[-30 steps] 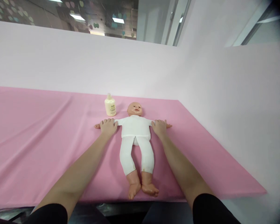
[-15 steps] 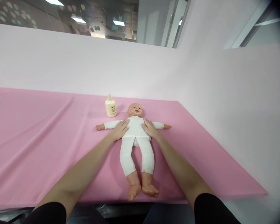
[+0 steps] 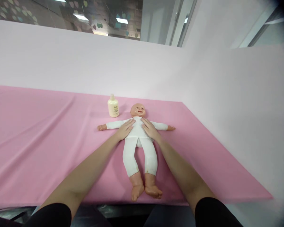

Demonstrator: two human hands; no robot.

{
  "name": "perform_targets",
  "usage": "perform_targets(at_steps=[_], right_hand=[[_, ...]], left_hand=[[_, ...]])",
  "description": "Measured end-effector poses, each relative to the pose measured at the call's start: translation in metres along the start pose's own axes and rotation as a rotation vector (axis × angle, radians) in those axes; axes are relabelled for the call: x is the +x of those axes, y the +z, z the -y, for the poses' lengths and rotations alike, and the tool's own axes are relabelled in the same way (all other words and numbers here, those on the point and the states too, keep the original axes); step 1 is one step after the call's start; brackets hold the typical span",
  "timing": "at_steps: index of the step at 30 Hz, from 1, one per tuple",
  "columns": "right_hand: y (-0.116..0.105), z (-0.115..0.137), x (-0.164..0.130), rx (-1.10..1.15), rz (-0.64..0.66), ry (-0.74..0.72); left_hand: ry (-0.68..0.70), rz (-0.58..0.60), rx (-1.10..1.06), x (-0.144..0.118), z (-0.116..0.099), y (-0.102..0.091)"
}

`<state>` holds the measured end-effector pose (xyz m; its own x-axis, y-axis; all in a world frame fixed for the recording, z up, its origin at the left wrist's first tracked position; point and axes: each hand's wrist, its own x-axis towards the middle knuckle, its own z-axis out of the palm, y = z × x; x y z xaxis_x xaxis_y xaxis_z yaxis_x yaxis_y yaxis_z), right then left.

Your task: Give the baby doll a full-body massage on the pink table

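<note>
A baby doll with a white cloth body lies on its back, head away from me, arms spread wide and bare feet toward me. My left hand rests flat on the left side of its chest, fingers stretched out. On the right side of the chest lies my right hand, also flat with fingers extended. The hands are apart, with a strip of white cloth showing between them. Neither hand grips anything. My palms are hidden against the doll.
A cream-coloured bottle with a narrow top stands upright left of the doll's head. Pink cloth covers the table. White walls rise behind and on the right, with a window above the back one.
Both hands have slid slightly inward and up the chest, so their fingertips are closer together. The doll and bottle stay in place while the view shifts slightly.
</note>
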<state>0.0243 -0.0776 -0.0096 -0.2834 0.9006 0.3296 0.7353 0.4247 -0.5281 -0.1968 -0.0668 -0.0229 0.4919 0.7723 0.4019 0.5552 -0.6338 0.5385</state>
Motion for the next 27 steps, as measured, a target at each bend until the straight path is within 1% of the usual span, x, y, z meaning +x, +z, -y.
perform_targets(at_steps=[3, 6, 8, 12, 14, 17, 19, 21, 23, 25, 27], right_hand=[[0.000, -0.010, 0.001, 0.034, -0.048, 0.046], [-0.002, -0.013, 0.000, 0.004, -0.061, 0.056], [-0.004, -0.013, -0.002, -0.056, -0.065, 0.088], [-0.011, -0.018, -0.004, -0.230, -0.064, 0.198], [-0.014, -0.021, -0.005, -0.271, -0.068, 0.234], [-0.014, -0.017, -0.004, -0.212, -0.076, 0.267], [-0.012, -0.007, -0.002, -0.128, -0.036, 0.212], [-0.009, 0.005, -0.001, -0.064, 0.045, 0.088], [-0.006, 0.015, 0.000, -0.051, 0.104, -0.012], [-0.004, 0.020, 0.000, -0.062, 0.116, -0.040], [-0.002, 0.018, 0.002, -0.066, 0.093, -0.017]], left_hand=[[-0.091, -0.023, 0.045, 0.000, 0.004, 0.000], [-0.139, -0.038, 0.114, 0.000, 0.005, -0.002], [-0.163, -0.054, 0.170, -0.001, 0.006, -0.002], [-0.228, -0.088, 0.256, -0.003, 0.010, -0.002], [-0.249, -0.094, 0.258, -0.003, 0.009, -0.004], [-0.235, -0.094, 0.210, -0.001, 0.002, -0.007], [-0.182, -0.075, 0.150, 0.002, -0.006, -0.007], [-0.111, -0.026, 0.085, 0.005, -0.014, -0.004], [-0.068, 0.022, 0.039, 0.007, -0.018, 0.002], [-0.062, 0.041, 0.007, 0.009, -0.017, 0.008], [-0.074, 0.035, -0.019, 0.010, -0.013, 0.013]])
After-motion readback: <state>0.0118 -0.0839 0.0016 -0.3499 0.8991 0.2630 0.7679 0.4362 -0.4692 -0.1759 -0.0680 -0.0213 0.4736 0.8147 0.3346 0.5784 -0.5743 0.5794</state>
